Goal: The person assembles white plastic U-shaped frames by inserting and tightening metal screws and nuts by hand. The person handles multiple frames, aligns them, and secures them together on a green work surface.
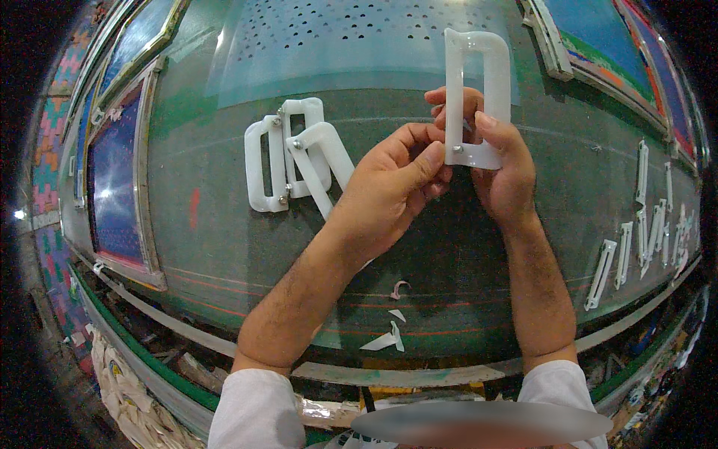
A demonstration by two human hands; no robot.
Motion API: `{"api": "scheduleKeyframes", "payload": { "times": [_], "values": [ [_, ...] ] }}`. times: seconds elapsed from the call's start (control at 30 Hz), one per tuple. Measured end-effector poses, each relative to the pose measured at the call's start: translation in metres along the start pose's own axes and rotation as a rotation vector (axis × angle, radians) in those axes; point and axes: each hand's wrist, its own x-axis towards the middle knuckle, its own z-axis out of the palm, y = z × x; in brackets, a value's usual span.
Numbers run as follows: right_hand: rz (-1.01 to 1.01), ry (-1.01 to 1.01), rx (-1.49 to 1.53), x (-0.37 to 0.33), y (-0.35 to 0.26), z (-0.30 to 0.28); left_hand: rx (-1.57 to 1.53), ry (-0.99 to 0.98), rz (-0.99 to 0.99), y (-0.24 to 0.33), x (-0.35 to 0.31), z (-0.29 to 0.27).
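Upright in my right hand [508,179] is a white plastic handle [455,90], a long rectangular loop with a small metal screw [457,149] at its lower left corner. My right thumb presses its front edge while the fingers wrap behind. At that same corner, my left hand [385,176] is closed, thumb and fingertips pinched together beside the screw. Whatever lies between them is too small or hidden to name. To the left, more white handles [258,161] with metal bolts [283,199] rest overlapping on the green tabletop [217,247]; my left hand partly covers one of them.
White scraps [385,338] and a curled strip [401,289] lie near the front edge. Several slim white pieces [600,275] are spread at the right. A perforated translucent sheet [299,56] lies at the back. Framed screens stand at left [120,176] and back right [598,41].
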Motion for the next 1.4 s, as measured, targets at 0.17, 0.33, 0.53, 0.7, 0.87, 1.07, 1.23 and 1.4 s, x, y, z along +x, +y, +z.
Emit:
{"api": "scheduleKeyframes", "payload": {
  "times": [0.17,0.33,0.53,0.7,0.87,1.07,1.23,1.4],
  "values": [
    [0.007,-0.038,0.043,-0.006,-0.006,0.005,-0.029,0.121,-0.027,-0.006,-0.003,0.009],
    [-0.082,-0.008,0.023,-0.006,-0.003,0.009,-0.03,0.104,0.044,-0.008,-0.002,0.007],
    [-0.168,0.169,-0.064,0.001,0.002,0.007,0.186,0.224,0.238,-0.006,0.001,0.004],
    [-0.172,0.123,-0.226,-0.006,0.003,0.011,0.347,0.296,0.228,-0.003,0.0,0.005],
    [-0.237,0.086,-0.225,-0.007,0.005,0.016,0.474,0.341,0.252,-0.004,-0.001,0.005],
    [-0.206,0.01,-0.307,-0.007,0.002,0.015,0.627,0.468,0.353,-0.003,-0.002,0.005],
    [-0.169,0.01,-0.262,-0.008,0.003,0.016,0.808,0.496,0.591,-0.004,-0.001,0.011],
    [-0.142,-0.072,-0.134,-0.008,0.001,0.015,0.892,0.547,0.481,0.002,-0.007,0.013]
  ]
}}
